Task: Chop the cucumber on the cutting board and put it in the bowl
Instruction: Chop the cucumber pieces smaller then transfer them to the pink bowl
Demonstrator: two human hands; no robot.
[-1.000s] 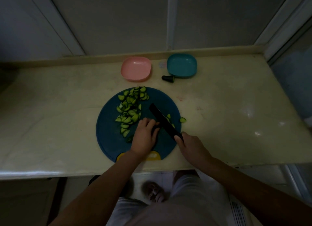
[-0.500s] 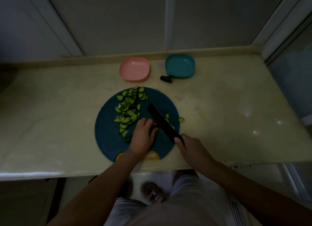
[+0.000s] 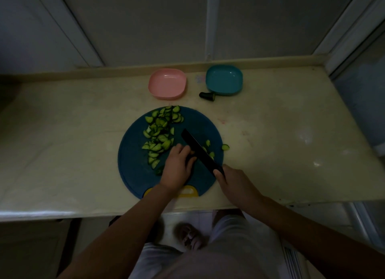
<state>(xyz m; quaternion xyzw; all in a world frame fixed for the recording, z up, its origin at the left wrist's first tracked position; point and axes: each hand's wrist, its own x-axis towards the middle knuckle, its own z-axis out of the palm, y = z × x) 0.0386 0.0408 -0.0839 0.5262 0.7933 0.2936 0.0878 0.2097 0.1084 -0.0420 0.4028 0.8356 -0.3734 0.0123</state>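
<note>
Head camera looks down at two hands over a round blue cutting board (image 3: 133, 174). The right hand (image 3: 235, 185) is wrapped tight around the handle of a black knife (image 3: 200, 151). The blade points up and away to the left, across the board. The left hand (image 3: 177, 168) sits just to the left of the blade, palm down with its fingers curled. It looks like it is pressing on the last bit of cucumber, but the hand hides that bit, so I cannot tell for sure.

Just past the left hand lies a big pile of cut cucumber pieces (image 3: 160, 132). They are thin green half-rounds, spread toward the far side of the board. A few more pieces (image 3: 208, 143) lie on the other side of the blade. One stray slice (image 3: 225, 147) has landed right at the board's edge, to the right of the knife.

Farther out on the worktop (image 3: 291, 122) sit a pink bowl (image 3: 167, 83) and a teal bowl (image 3: 224, 79), side by side. Both look empty. A dark cucumber end (image 3: 207, 95) lies just in front of the teal bowl.

So I think most of the chopping is done. What is left is the last few cuts. Then all the pieces need to go into a bowl, and none are in there yet.
</note>
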